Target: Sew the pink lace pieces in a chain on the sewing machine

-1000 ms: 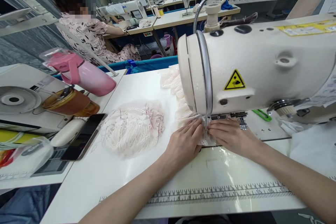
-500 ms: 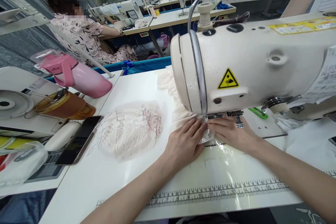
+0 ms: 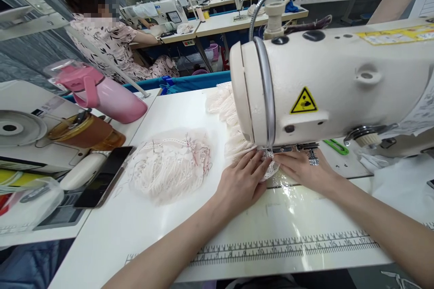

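A white sewing machine (image 3: 332,86) reaches in from the right, its head low over the table. Under its needle area lies white lace fabric (image 3: 271,170) with a ruffled cream part (image 3: 235,142) running back behind the head. My left hand (image 3: 242,176) rests on the lace, fingers stretched out and flat, thumb lower down. From the other side my right hand (image 3: 305,169) has its fingertips closed at the lace's right edge, close to the presser foot; a metal attachment (image 3: 312,158) partly covers this hand. Left of them lies a heap of cream lace pieces (image 3: 171,167) with reddish threads.
A ruler strip (image 3: 271,249) runs along the table's front. Green thread snips (image 3: 336,146) lie behind my right hand, white cloth (image 3: 402,185) farther right. At left are a phone (image 3: 103,178), an amber cup (image 3: 86,131) and a pink bottle (image 3: 108,95). Another person (image 3: 105,40) sits beyond.
The whole view has shifted slightly, with the machine farther right in it. Both hands stay at the lace by the presser foot; a little more of the lace shows between them.
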`<state>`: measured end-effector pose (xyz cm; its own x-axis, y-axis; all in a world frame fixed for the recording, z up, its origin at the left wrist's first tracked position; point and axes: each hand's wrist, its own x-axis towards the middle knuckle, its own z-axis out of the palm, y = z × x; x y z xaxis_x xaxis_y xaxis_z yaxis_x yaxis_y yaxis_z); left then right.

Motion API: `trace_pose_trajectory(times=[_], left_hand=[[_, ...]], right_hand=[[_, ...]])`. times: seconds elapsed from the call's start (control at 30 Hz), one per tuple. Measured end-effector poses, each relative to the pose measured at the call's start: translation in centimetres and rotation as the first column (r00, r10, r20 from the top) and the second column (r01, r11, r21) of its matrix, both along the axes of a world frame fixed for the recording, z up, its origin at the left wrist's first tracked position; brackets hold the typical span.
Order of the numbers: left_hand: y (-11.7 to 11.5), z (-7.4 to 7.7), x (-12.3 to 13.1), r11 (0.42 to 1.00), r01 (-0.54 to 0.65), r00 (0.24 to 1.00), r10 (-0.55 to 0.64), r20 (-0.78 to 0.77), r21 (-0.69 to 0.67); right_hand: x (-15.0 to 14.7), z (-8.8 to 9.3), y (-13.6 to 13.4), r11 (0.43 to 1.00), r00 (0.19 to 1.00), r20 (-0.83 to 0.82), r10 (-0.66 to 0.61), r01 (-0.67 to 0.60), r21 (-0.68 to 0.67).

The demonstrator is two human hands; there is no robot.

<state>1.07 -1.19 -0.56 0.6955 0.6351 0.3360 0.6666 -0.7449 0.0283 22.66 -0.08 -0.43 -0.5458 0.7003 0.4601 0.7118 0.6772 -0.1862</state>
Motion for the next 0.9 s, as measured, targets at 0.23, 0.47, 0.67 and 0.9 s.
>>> trace_pose_trajectory(times=[0.23,0.47,0.67,0.9], left_hand=[[0.3,0.0,0.1,0.999,-0.014,1.0,0.015,0.013,-0.034],[0.3,-0.1,0.0,0.992,0.122,0.992,-0.122,0.043,0.017],[0.3,0.3,-0.3,0.993,0.121,0.989,-0.12,0.086,0.0],[0.3,0.5,-0.4,0.998,0.065,0.996,-0.065,0.061,0.001]], right_hand=[[0.1,-1.1,-0.1,0.995,0.996,-0.084,-0.016,0.007,-0.101],[0.0,-1.2,0.0,0.999,0.999,-0.041,-0.009,0.007,-0.051],[-0.2,-1.2,-0.6,0.999,0.998,0.048,-0.035,0.034,0.021],[-0.9,-1.6,-0.6,0.99,0.976,0.216,0.002,-0.033,0.137]])
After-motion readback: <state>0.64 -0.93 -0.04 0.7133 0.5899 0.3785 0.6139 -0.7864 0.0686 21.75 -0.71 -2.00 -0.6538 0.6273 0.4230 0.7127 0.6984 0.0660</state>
